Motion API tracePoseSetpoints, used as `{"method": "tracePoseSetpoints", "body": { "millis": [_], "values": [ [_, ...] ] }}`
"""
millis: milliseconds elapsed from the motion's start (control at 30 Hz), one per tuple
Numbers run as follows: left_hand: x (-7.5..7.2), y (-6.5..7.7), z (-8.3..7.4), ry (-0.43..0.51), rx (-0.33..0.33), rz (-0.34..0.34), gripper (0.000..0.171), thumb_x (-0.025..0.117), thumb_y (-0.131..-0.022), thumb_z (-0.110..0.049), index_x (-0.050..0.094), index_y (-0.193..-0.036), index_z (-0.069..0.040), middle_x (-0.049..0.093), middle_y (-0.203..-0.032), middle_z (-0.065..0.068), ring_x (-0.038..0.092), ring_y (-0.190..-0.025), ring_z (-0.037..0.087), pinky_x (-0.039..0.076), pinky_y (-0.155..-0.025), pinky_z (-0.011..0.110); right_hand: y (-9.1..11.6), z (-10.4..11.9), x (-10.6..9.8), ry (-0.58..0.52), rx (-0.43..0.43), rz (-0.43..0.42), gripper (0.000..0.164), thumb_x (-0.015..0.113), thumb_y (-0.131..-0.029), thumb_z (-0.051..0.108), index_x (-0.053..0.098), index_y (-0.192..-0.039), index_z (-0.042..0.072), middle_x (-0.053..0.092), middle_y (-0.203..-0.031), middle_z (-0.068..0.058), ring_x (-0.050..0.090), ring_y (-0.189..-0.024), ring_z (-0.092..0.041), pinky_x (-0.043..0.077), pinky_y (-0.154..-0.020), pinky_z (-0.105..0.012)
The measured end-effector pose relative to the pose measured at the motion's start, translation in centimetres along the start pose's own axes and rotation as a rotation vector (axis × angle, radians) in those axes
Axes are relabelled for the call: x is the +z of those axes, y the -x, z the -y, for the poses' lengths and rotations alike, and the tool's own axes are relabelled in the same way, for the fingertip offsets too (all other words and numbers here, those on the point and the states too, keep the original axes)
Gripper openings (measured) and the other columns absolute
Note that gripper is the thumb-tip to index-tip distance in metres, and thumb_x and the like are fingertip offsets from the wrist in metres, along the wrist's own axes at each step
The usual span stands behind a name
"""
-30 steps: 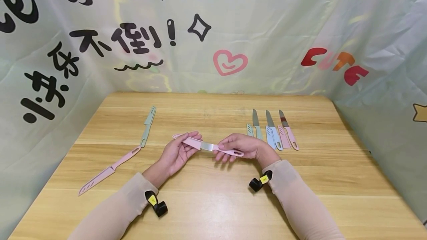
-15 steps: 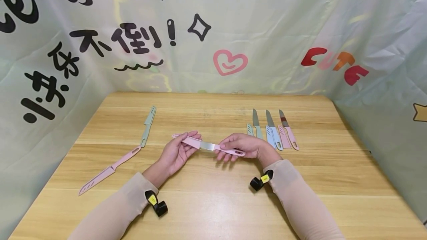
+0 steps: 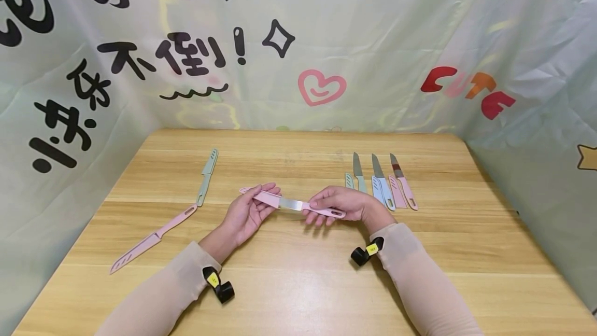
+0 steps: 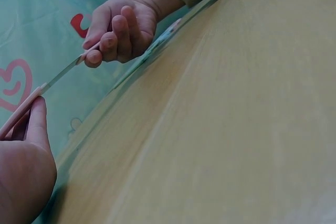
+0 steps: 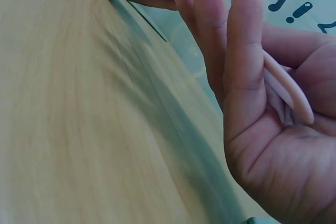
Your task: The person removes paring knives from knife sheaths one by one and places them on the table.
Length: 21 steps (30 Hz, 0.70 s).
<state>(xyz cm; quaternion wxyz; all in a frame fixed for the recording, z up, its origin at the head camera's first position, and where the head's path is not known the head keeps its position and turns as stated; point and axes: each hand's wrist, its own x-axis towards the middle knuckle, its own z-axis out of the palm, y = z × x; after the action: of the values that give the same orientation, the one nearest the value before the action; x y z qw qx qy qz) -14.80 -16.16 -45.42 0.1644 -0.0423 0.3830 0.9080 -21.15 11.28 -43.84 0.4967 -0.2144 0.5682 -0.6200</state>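
Above the middle of the table, my left hand [image 3: 246, 218] holds a pink knife sheath [image 3: 268, 198], thumb on top and palm turned up. My right hand [image 3: 344, 203] pinches the pink handle of a knife [image 3: 333, 213] between thumb and fingers. A short stretch of bare blade [image 3: 291, 205] shows between the two hands; its tip is hidden inside the sheath. The left wrist view shows the same blade [image 4: 62, 74] slanting from sheath to handle. In the right wrist view, the handle's end [image 5: 294, 95] pokes out beside my palm.
At right, behind my right hand, lie a green knife [image 3: 357, 167], a blue knife [image 3: 379, 167] and a pink knife [image 3: 403, 180], each bare beside its sheath. At left lie a sheathed green knife [image 3: 208, 175] and a longer sheathed pink knife [image 3: 154, 240]. A printed curtain [image 3: 382, 30] surrounds the table.
My right hand has moved slightly to the right with the handle, and a little more blade shows outside the sheath. My left hand has stayed nearly still.
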Motion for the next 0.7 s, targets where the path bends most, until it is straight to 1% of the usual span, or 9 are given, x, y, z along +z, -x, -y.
{"method": "tracePoseSetpoints", "body": {
  "millis": [133,267,533,700],
  "values": [
    [-0.02,0.02,-0.04,0.006,-0.002,-0.003,0.04,0.035,-0.108,-0.021,0.042,-0.137,0.006,0.065,-0.12,0.015,0.061,-0.115,0.026,0.046,-0.104,0.036,0.09,0.02,-0.1,0.01,0.0,-0.003,0.036,0.048,-0.103,0.011,0.053,-0.121,-0.02,0.071,-0.101,-0.022,0.07,-0.076,-0.017,0.058,-0.057,-0.022],
    [-0.04,0.04,-0.04,0.011,-0.003,-0.008,0.041,0.035,-0.108,-0.021,0.04,-0.139,0.006,0.065,-0.12,0.015,0.061,-0.115,0.026,0.046,-0.104,0.036,0.21,0.05,-0.18,0.019,0.005,-0.008,0.036,0.048,-0.103,0.011,0.054,-0.121,-0.02,0.07,-0.102,-0.023,0.069,-0.076,-0.019,0.058,-0.057,-0.022],
    [-0.06,0.02,-0.04,0.018,0.002,-0.011,0.04,0.036,-0.108,-0.021,0.042,-0.137,0.005,0.065,-0.119,0.015,0.061,-0.115,0.026,0.046,-0.104,0.036,0.52,0.12,-0.36,0.011,0.002,0.002,0.034,0.049,-0.102,0.01,0.055,-0.12,-0.019,0.07,-0.102,-0.024,0.07,-0.077,-0.019,0.058,-0.057,-0.022],
    [-0.12,-0.07,-0.06,0.027,0.004,-0.009,0.039,0.036,-0.108,-0.02,0.043,-0.136,0.005,0.065,-0.12,0.016,0.061,-0.116,0.026,0.046,-0.104,0.036,0.72,0.19,-0.47,0.0,0.004,0.015,0.035,0.049,-0.102,0.01,0.054,-0.121,-0.019,0.07,-0.102,-0.023,0.07,-0.077,-0.018,0.058,-0.057,-0.021]
  ]
}}
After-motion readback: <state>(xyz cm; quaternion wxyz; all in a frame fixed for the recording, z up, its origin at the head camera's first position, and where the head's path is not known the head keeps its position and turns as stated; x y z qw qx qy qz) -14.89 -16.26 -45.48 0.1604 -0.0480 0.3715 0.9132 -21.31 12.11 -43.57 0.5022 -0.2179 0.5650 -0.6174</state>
